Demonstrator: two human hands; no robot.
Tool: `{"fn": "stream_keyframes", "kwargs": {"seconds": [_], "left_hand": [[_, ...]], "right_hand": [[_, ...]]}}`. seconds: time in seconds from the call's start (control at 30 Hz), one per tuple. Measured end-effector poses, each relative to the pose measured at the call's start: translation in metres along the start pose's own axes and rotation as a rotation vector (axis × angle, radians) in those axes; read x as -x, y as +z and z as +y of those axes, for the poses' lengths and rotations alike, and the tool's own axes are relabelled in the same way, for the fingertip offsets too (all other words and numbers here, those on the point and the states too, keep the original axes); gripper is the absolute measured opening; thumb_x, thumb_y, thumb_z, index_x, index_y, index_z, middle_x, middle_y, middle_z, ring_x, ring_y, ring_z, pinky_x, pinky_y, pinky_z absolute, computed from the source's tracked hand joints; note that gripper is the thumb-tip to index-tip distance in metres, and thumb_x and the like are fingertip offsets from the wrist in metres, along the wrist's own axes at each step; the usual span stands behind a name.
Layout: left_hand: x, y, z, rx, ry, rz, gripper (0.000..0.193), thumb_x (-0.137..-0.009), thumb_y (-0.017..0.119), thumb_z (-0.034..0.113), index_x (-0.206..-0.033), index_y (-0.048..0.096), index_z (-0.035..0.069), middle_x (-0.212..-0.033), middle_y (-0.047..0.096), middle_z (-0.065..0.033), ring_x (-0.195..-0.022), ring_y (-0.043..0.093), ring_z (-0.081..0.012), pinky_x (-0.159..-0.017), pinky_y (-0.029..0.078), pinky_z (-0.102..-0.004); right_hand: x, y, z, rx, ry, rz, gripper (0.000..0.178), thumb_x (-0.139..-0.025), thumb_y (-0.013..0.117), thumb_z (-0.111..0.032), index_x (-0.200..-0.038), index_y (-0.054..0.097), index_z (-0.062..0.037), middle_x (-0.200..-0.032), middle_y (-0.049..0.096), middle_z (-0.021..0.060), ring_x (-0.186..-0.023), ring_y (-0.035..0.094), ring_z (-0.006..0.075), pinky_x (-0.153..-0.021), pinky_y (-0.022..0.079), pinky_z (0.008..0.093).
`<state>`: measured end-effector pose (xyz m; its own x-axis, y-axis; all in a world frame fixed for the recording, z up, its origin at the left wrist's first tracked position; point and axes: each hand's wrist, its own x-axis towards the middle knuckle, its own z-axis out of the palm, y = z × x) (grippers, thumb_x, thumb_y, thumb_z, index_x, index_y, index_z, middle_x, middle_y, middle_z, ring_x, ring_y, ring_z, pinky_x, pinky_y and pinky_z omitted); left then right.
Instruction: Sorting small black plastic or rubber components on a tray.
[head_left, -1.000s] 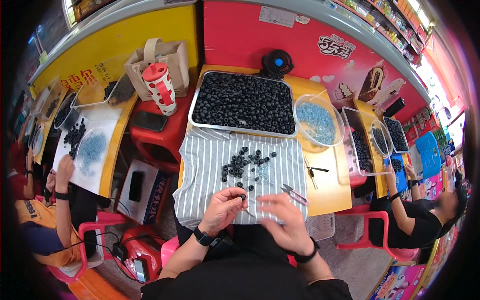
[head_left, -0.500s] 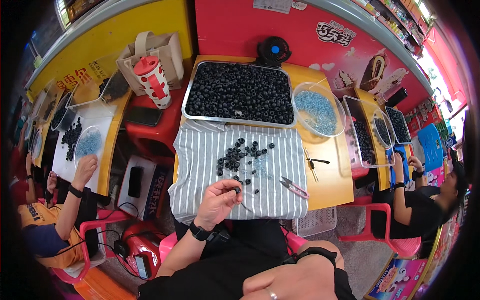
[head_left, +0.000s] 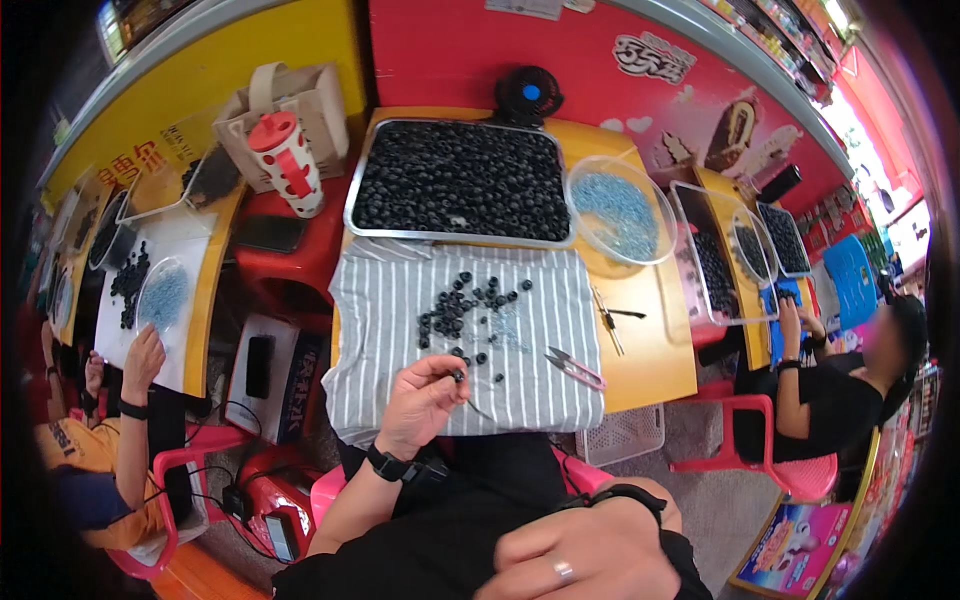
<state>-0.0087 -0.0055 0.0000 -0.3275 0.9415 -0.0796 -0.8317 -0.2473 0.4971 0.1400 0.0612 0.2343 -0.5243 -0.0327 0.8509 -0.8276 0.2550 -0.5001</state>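
My left hand (head_left: 422, 405) is closed in a pinch on a black bead (head_left: 459, 376), just above the front of a striped cloth (head_left: 380, 310). A short dark strand shows below the bead. Loose black beads (head_left: 440, 322) lie heaped on the cloth beyond the hand, with small clear-blue beads (head_left: 510, 328) scattered beside them. My right hand (head_left: 590, 550), with a ring, is held close to my body at the lower edge; its fingers are bent together and slightly blurred. Whatever its fingertips hold is hidden. Small pink-handled scissors (head_left: 577, 369) rest on the cloth's right side.
Behind the cloth stands a metal tray (head_left: 455, 238) full of black beads. To its right is a round clear tub (head_left: 668, 235) of blue beads, with thin tools (head_left: 607, 320) nearer. A small fan (head_left: 528, 95) stands behind. People work at tables on both sides.
The view has shifted slightly, moving the scene a little left in the picture. My left hand keeps its pinch on the bead. My right hand has moved a little upward near my body.
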Motion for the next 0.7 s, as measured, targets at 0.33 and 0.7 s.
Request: {"fn": "stream_keyframes", "kwargs": {"seconds": [0.33,0.7], "left_hand": [[0.000,0.008,0.000,0.030,-0.023,-0.011,0.027,-0.087,0.064,0.000,-0.113,0.060,-0.006,-0.098,0.065,-0.0119,-0.084,0.062,-0.0176,-0.076,0.051,-0.0274],[-0.001,-0.001,-0.004,0.005,-0.052,-0.078,0.023,-0.089,0.062,-0.001,-0.112,0.060,-0.005,-0.106,0.063,-0.0130,-0.088,0.064,-0.0188,-0.076,0.053,-0.0276]], "right_hand": [[0.123,-0.036,0.072,0.914,0.917,0.102,0.014,-0.076,0.064,0.001,-0.088,0.067,-0.0046,-0.076,0.056,0.0136,-0.070,0.059,0.0309,-0.060,0.047,0.0387],[0.154,-0.023,0.100,0.738,1.032,0.141,0.009,-0.077,0.068,0.000,-0.085,0.064,-0.0016,-0.076,0.056,0.0109,-0.066,0.060,0.0238,-0.060,0.048,0.0331]]}}
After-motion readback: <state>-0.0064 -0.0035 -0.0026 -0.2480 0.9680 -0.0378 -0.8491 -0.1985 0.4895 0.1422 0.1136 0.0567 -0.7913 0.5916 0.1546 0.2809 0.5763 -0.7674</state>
